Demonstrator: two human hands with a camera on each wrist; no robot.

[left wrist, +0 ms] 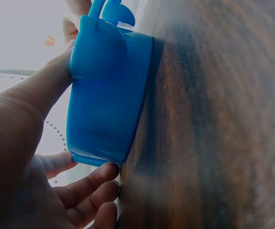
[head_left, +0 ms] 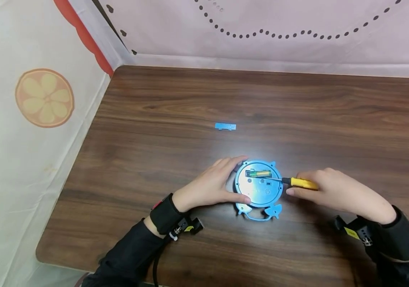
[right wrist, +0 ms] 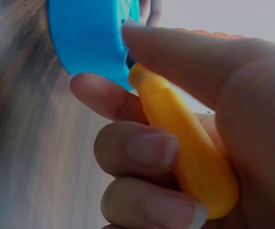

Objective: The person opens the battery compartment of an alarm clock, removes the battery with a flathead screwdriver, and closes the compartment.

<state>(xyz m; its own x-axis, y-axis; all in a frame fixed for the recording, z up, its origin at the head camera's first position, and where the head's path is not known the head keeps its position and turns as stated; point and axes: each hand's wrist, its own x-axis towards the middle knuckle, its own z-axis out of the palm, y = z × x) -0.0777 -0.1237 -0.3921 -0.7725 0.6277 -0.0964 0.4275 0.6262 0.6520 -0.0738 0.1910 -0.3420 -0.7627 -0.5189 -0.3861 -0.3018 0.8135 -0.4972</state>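
Observation:
A round blue alarm clock (head_left: 262, 195) lies back side up on the table, with a green battery (head_left: 260, 174) in its uncovered slot. My left hand (head_left: 220, 183) holds the clock by its left side, thumb on the lower rim and fingers round the upper edge. In the left wrist view, fingers curl by the clock's blue side wall (left wrist: 104, 105). My right hand (head_left: 337, 191) grips a screwdriver by its yellow handle (head_left: 304, 183); the fingers wrap that handle (right wrist: 185, 138) in the right wrist view. Its thin shaft reaches across the clock's back to the battery's lower edge.
Farther back on the brown wooden table (head_left: 161, 151) lies a small blue battery cover (head_left: 225, 126), apart from the clock. A pale printed cloth (head_left: 262, 48) rises behind the table's far edge, and another hangs along the left side.

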